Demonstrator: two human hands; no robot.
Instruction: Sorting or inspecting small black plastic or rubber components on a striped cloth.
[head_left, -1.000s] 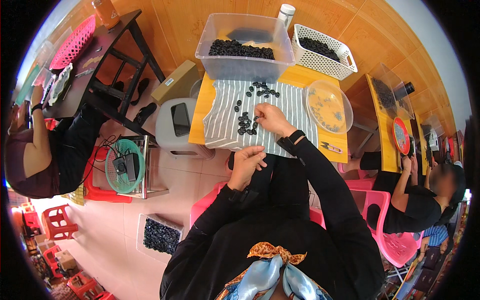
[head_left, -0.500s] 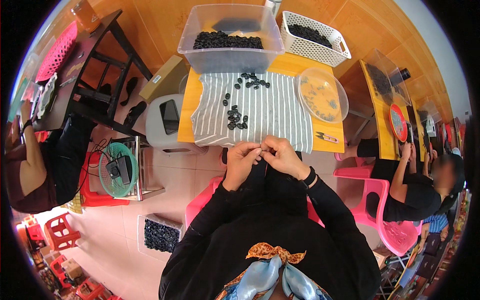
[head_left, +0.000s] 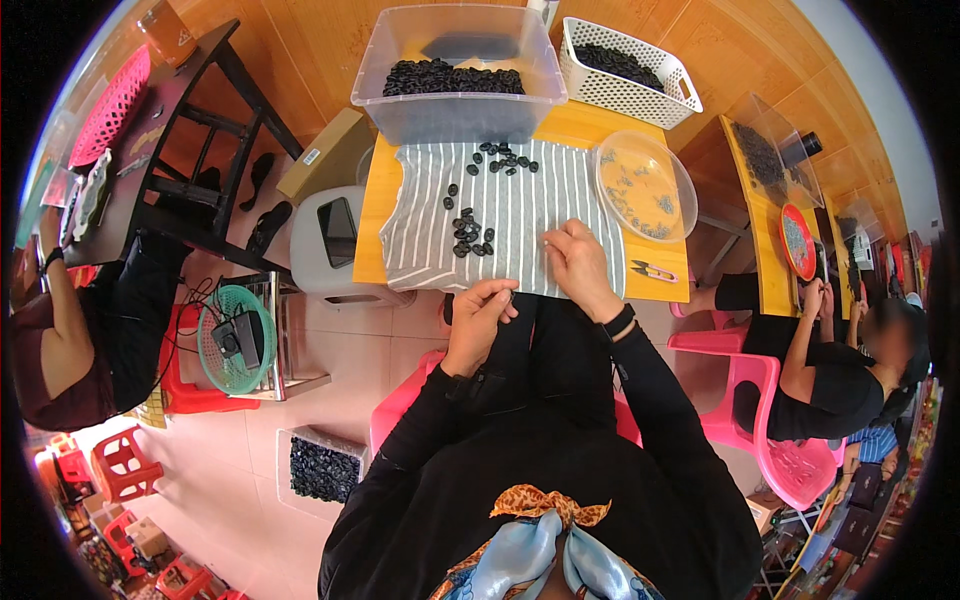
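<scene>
left hand: pinched at thumb and fingertips, this hand (head_left: 475, 328) holds a small dark piece (head_left: 514, 297) just at the near edge of the cloth.
right hand: apart from the left, this hand (head_left: 582, 268) has its fingers curled in over the cloth's right half; i can't make out whether anything sits between them.
black pieces: the loose oval ones (head_left: 460, 250) lie on the cloth, left of the right hand.
handling: they look light, stiff and smooth, probably a bit slippery; a finger-and-thumb pinch across the rim of one should suit. how fragile they are is hard to judge.
striped cloth: grey and white (head_left: 420, 225), likely soft and easily rucked, flat on the yellow table (head_left: 374, 215).
count on the cloth: roughly a dozen pieces in the far group, two by themselves at the left, about ten in the near group; some overlap.
containers: one clear tub (head_left: 450, 122) and one white basket (head_left: 618, 92), both with too many black pieces to count.
round tray: one, clear (head_left: 692, 190), with many small metal bits (head_left: 665, 204).
snips: one small pair (head_left: 653, 271), near the tray.
phone: one (head_left: 338, 232), on one grey stool (head_left: 306, 232).
</scene>
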